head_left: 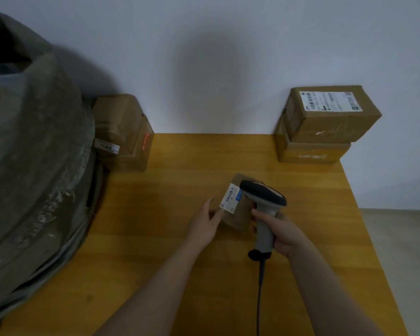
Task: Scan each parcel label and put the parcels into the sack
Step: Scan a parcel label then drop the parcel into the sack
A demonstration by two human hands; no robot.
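One small parcel (237, 219) sits in the middle of the table (180, 275). Is it heavy?

Looks light to me. It is stiff card, so it should not squash. Hold it by two sides, off the label (230, 200).

What are the hands doing?

Left hand (207, 224) rests flat on the parcel's side, fingers straight. Right hand (283, 232) wraps round the scanner (263, 208), which hangs over the label.

Where does the parcel go?

Into the sack (34, 166), far left, with its mouth up high. Lots of bare table lies between. Mind the box (124, 134) just beside the sack. Two boxes (325, 122) are stacked at the back right. The table edge is near on the right.
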